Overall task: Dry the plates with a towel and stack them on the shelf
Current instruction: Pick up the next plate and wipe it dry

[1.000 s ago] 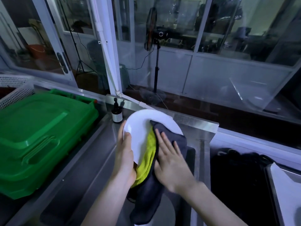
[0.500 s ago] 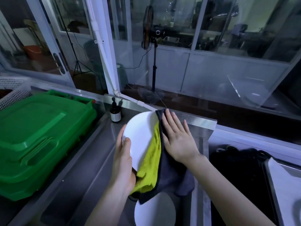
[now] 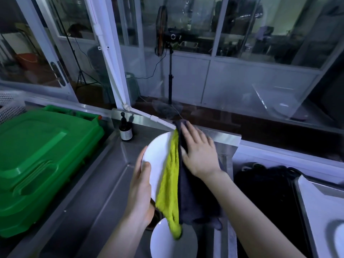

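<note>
Over the steel sink, my left hand [image 3: 140, 190] grips the left rim of a white plate [image 3: 158, 157], held tilted on edge. A towel [image 3: 183, 192], yellow-green on one side and dark grey on the other, drapes over the plate's right half and hangs below it. My right hand [image 3: 200, 152] lies flat with spread fingers on the towel's dark side and presses it against the plate near its top. A second white plate [image 3: 173, 243] lies in the sink below, its upper part hidden by the towel's tip.
A green plastic crate [image 3: 35, 161] fills the left counter, with a white perforated basket [image 3: 9, 107] behind it. A small dark pump bottle [image 3: 125, 131] stands at the sink's back corner. A dark bag [image 3: 264, 192] and a steel tray [image 3: 320, 211] lie right. Glass partitions stand behind.
My right hand has slid with the towel from the plate's lower middle up to its top right edge. More of the yellow side shows, and the lower plate has come into view.
</note>
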